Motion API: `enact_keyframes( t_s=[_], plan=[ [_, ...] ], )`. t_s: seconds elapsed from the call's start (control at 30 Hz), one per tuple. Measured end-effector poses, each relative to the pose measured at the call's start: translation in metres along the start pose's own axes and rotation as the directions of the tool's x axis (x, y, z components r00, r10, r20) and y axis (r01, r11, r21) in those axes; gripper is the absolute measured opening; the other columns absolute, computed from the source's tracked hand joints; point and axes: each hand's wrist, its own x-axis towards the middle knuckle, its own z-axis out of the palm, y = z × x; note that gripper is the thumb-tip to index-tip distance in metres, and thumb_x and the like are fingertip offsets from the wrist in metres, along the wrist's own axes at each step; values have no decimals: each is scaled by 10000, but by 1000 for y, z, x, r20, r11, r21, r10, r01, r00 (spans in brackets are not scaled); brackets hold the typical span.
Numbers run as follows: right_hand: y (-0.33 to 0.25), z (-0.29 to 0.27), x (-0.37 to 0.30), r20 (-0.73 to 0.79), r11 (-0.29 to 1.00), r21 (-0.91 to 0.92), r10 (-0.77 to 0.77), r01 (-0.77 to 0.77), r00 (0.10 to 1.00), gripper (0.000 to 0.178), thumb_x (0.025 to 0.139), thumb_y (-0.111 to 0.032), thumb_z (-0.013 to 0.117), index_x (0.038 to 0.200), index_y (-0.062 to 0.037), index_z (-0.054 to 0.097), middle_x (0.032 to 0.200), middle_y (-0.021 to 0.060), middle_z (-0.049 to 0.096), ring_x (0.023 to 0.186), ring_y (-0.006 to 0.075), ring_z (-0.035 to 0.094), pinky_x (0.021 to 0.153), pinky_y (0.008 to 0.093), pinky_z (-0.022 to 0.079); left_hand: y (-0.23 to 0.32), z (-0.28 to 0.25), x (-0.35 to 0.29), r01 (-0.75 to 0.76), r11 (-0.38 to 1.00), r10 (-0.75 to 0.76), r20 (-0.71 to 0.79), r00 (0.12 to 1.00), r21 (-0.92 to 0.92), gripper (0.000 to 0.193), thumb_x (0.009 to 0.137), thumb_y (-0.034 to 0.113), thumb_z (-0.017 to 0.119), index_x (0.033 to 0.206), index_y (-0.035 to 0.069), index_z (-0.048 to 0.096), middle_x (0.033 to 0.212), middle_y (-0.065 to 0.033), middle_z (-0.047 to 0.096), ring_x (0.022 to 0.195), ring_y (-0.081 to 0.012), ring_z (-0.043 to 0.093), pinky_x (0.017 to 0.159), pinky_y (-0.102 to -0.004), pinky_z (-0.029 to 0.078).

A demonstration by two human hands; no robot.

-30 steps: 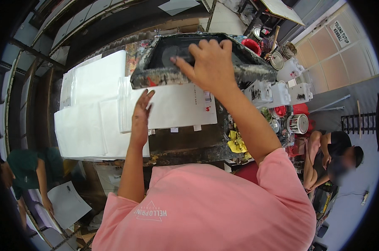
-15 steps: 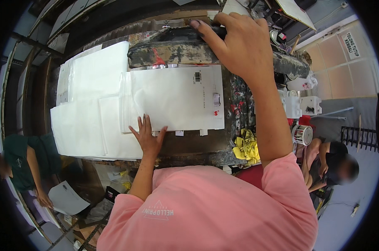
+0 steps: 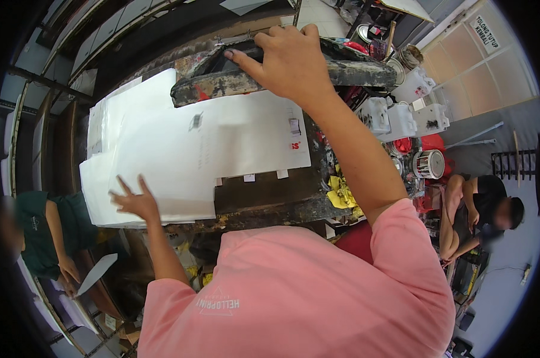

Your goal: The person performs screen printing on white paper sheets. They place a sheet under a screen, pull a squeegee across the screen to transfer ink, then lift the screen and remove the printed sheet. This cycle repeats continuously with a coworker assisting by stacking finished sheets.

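Observation:
My left hand [image 3: 137,201] has its fingers spread over the near left part of a white sheet [image 3: 162,155], which looks thin and smooth and bears a small dark barcode-like print. Whether the palm presses on the sheet cannot be seen. To the right lies another white sheet [image 3: 255,134], partly covered, with a red mark near its right edge. Beyond both, my right hand [image 3: 294,65] is closed round a paint-stained wooden frame [image 3: 222,86]. Its thumb sits on the near left side, and the fingertips are partly hidden behind the bar.
Several small white tabs [image 3: 249,178] line the near edge of the sheet on the dark, stained table [image 3: 252,197]. A crumpled yellow cloth [image 3: 340,194], white jugs [image 3: 401,122] and a paint can [image 3: 429,164] stand at the right. A person [image 3: 49,232] is at left, another [image 3: 488,212] at right.
My left hand has moved left, and the upper white sheet with the barcode-like print has shifted left with it, baring part of the sheet below. My right hand keeps its hold on the frame.

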Motion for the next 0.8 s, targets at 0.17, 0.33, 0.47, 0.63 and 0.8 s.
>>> enact_keyframes(
  t_s=[0.17,0.33,0.47,0.63,0.8],
  plan=[
    [1,1,6,-23,1000,-12,-13,13,1000,665,978,-698,574,887,-87,819,850,93,738,871,243,684,916,491,388,122,48,-140,-640,458,885,252,390,-617,495,1045,237,654,1527,161,573,1653,-170,444,1573,-400,340,1278,-692,176],
    [7,0,21,-13,999,30,-30,30,999,676,965,-702,594,891,-68,819,850,103,747,853,251,691,885,475,388,175,78,-203,-576,593,805,430,408,-563,534,1090,385,549,1584,185,521,1703,-164,381,1615,-430,241,1262,-745,65],
    [9,0,25,38,1000,-5,10,-10,999,670,946,-697,626,888,-58,817,856,113,757,865,258,702,874,467,391,176,79,-199,-550,567,824,438,360,-613,543,1100,391,519,1601,182,508,1725,-165,349,1620,-446,215,1261,-741,79],
    [9,-2,23,-36,999,51,2,0,999,672,938,-704,630,896,-63,823,859,122,760,872,273,705,872,469,394,178,78,-202,-547,570,821,431,374,-612,566,1107,439,501,1610,178,488,1736,-154,332,1635,-412,198,1281,-707,51],
    [5,-1,19,19,1000,20,18,-19,1000,674,941,-707,623,887,-67,826,861,119,760,876,271,700,886,473,398,174,79,-202,-540,571,821,422,384,-618,575,1098,452,523,1598,169,505,1724,-165,351,1629,-409,219,1279,-707,56]
  ],
)
